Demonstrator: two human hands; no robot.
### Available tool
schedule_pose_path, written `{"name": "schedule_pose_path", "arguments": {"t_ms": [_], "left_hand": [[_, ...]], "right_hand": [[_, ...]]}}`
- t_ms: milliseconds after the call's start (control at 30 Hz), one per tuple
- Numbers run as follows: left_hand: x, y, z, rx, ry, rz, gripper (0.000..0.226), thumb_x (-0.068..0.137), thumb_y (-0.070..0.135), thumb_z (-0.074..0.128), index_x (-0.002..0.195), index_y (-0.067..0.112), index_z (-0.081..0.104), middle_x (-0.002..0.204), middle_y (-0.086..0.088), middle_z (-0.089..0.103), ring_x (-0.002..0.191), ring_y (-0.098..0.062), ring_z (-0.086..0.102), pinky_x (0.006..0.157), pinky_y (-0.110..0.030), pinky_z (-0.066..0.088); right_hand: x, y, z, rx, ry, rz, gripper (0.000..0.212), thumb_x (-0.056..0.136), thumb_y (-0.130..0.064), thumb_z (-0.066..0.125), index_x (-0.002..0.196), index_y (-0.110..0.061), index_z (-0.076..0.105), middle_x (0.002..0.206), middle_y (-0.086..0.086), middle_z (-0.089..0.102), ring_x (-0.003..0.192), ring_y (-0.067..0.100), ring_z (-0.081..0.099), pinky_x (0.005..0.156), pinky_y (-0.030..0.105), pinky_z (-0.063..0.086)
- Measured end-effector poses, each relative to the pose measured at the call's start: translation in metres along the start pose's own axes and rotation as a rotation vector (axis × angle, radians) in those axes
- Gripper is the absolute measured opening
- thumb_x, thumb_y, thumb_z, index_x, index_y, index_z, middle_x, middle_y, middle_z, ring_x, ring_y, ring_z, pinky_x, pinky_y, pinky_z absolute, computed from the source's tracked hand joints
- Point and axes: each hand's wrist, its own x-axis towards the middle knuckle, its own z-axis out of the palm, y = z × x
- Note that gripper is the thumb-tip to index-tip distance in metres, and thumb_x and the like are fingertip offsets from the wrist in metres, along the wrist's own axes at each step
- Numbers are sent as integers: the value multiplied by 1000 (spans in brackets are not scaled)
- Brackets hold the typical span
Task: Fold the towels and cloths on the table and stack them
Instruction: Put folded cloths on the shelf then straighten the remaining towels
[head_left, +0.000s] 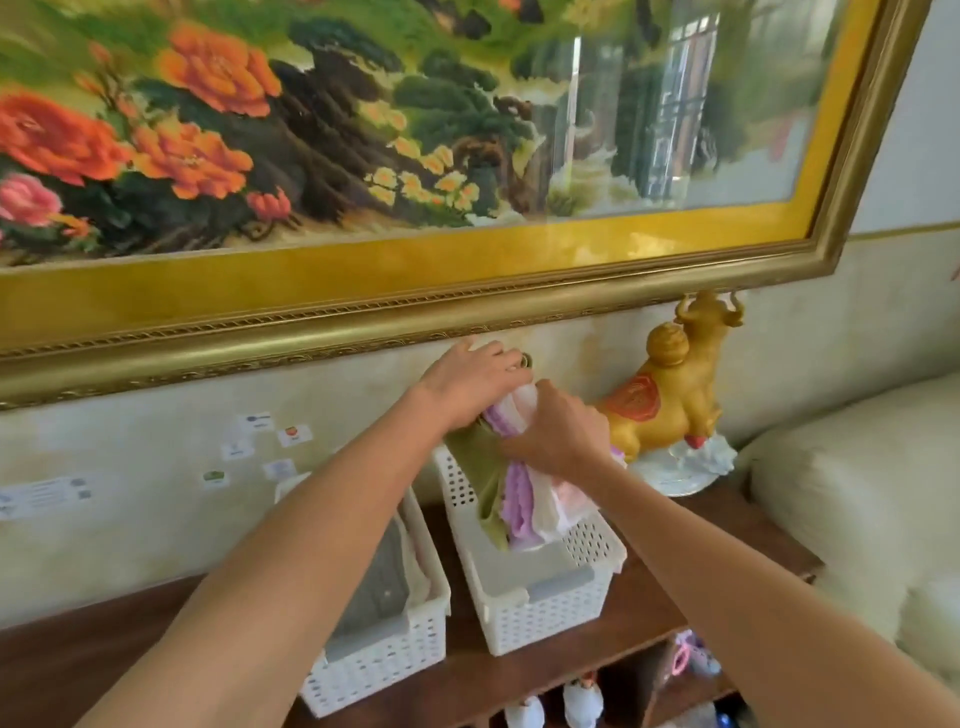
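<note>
A bundle of folded cloths (511, 499), green, lilac, cream and pink, stands on edge at the far end of a white perforated basket (540, 608) on a dark wooden shelf. My left hand (475, 379) grips the top of the bundle from the left, with its fingers curled over the far side. From the right, my right hand (558, 431) grips the cloths lower down, its fingers buried among the folds. A second white basket (384, 660) to the left holds grey and cream folded cloths (382, 582).
A golden bull figurine (670, 395) on a white base stands just right of the cloths. A large gold-framed floral picture (415, 312) hangs close above my hands. A cream cushion (862, 499) lies to the right. Small bottles show on the shelf below.
</note>
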Motion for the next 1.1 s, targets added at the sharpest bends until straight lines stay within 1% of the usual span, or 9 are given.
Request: {"name": "schedule_pose_path", "arguments": {"t_ms": [100,233,400,567,700,833,900,1000,1100], "left_hand": [[16,-14,32,-65,21,72,51,90,0,49,133,25,39,133,2,43,118,-20,43,91,-38,45],[35,-24,86,-146,-60,188,53,89,-1,52,133,24,38,131,2,44,116,-21,46,78,-40,52],[40,-14,128,-205,-190,292,63,85,5,61,139,24,34,144,4,36,126,-19,41,82,-37,48],[35,2,158,-293,-357,310,82,76,8,72,143,21,27,151,0,26,135,-20,32,93,-42,47],[36,12,166,-264,-371,303,83,75,-5,63,145,17,24,153,-3,22,135,-23,34,86,-44,51],[33,15,168,-289,-388,265,84,79,-9,58,148,17,17,157,-3,13,140,-24,26,90,-44,49],[33,9,165,-284,-409,278,91,78,-2,64,150,21,13,157,-1,13,140,-22,27,89,-36,48],[32,0,159,-346,-460,274,103,73,17,77,150,29,10,155,6,17,132,-21,39,80,-29,41],[24,-3,154,-479,-473,216,96,75,33,75,150,31,14,153,8,22,129,-20,43,95,-34,45]], "right_hand": [[21,-3,20,-7,-43,65,67,65,-65,68,105,-17,47,88,-4,60,75,18,56,65,29,47],[42,2,55,-14,-142,168,66,61,-67,67,105,-19,52,93,-3,65,83,19,62,69,30,49],[41,11,93,-37,-283,227,59,66,-59,68,107,-18,55,104,-1,65,98,22,62,70,28,41],[32,20,120,-46,-357,254,63,69,-59,68,113,-17,53,106,0,64,97,21,61,75,32,48],[32,30,135,-59,-337,249,82,70,-64,63,132,-14,40,127,4,56,116,25,54,91,36,45],[29,37,140,-14,-385,217,105,72,-71,59,149,-14,16,147,9,37,132,27,39,106,40,36],[30,39,138,26,-415,202,109,71,-74,57,150,-16,11,149,10,33,134,28,37,107,41,35],[34,47,132,81,-463,206,106,71,-74,57,149,-16,16,147,11,36,131,29,40,105,44,38],[35,52,133,129,-473,227,105,69,-74,58,148,-16,20,146,12,39,129,31,43,104,46,40]]}}
